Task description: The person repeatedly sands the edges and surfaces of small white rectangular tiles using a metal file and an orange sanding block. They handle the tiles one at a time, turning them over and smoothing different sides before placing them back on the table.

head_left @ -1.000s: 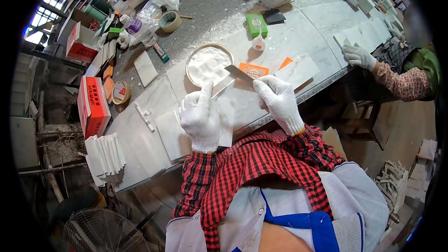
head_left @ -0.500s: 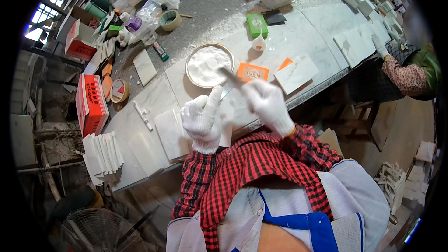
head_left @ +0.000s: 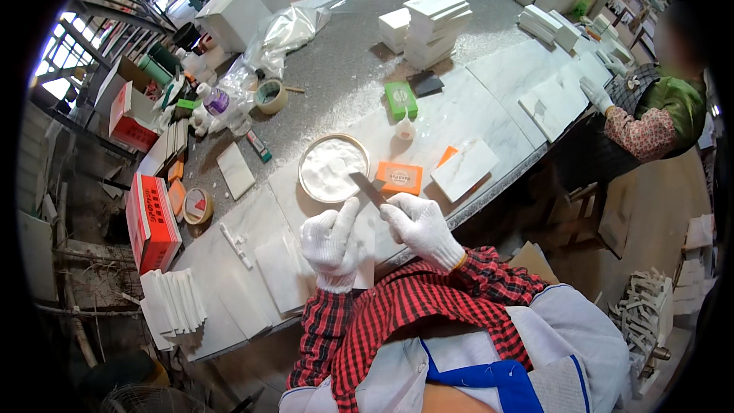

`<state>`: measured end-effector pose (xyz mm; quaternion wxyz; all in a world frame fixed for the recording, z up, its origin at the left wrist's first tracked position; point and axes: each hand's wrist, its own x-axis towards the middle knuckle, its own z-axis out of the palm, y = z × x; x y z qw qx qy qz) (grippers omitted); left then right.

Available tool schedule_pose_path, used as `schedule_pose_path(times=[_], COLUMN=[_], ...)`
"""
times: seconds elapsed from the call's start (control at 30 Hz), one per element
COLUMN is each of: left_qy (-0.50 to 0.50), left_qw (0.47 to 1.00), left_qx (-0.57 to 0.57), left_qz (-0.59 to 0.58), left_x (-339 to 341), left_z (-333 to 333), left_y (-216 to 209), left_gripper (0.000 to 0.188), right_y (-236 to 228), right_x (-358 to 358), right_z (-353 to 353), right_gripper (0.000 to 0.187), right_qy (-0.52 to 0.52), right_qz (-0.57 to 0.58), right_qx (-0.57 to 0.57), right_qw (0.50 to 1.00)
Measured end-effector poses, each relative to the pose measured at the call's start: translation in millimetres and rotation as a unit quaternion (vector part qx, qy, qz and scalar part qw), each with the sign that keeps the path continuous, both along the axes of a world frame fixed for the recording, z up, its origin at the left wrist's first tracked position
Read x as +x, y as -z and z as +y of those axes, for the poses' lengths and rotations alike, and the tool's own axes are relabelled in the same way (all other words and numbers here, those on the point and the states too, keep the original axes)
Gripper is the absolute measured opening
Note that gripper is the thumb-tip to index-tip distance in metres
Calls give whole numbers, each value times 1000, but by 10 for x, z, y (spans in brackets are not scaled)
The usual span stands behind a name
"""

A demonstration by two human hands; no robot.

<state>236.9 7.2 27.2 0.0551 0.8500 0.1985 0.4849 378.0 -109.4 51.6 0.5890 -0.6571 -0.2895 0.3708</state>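
Note:
My right hand (head_left: 422, 231), in a white knit glove, grips a flat grey metal blade (head_left: 368, 187). Its tip points up and left, over the near right rim of a round tub (head_left: 303, 188) filled with white paste. To its left, my gloved left hand (head_left: 329, 248) has curled fingers, one digit stretching toward the tub. Whatever those fingers hold is hidden. A white tile (head_left: 365, 248) shows beneath and beside the left hand. Just beyond the blade lies an orange box (head_left: 400, 178).
A marble tile (head_left: 465, 170) lies right of the orange box, with a green box (head_left: 401, 99) beyond. White tile stacks (head_left: 436, 27) stand farther back. At left are a red-and-white box (head_left: 153, 222) and thin white pieces (head_left: 174, 302). A co-worker's gloved hand (head_left: 596, 95) touches a slab at right.
The view has shifted, so the bench sits lower in the picture. The blade, blurred before, now shows sharply in my right hand. Both hands keep nearly the same place beside the tub.

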Motion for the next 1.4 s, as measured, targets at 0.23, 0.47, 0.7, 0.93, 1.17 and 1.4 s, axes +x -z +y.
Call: schedule_pose_path(times=[0.23, 0.47, 0.7, 0.93, 1.17, 1.4], left_qy=[17, 11, 13, 41, -59, -68], left_qw=[1000, 1000, 999, 964, 952, 710], left_qx=[7, -13, -33, -218, -285, -645], left_qz=[-19, -21, -11, -145, -94, -273], left_x=[66, -33, -136, -54, -86, -389], left_z=[-23, -71, -92, -290, -235, -67], left_y=[-35, -16, -12, -43, 122, 52], left_gripper=[49, 48, 51, 38, 28, 30], right_y=[-60, 81, 284, 60, -324, 108], right_x=[15, 7, 138, 119, -31, 363], right_z=[37, 75, 140, -80, -211, -10], right_gripper=[21, 20, 23, 25, 22, 27], right_qy=[-10, -8, 46, 13, -33, -24], right_qz=[9, -25, -70, 48, 145, -67], right_qx=[3, 2, 15, -61, -19, -40], right_qw=[1000, 1000, 996, 997, 989, 997])
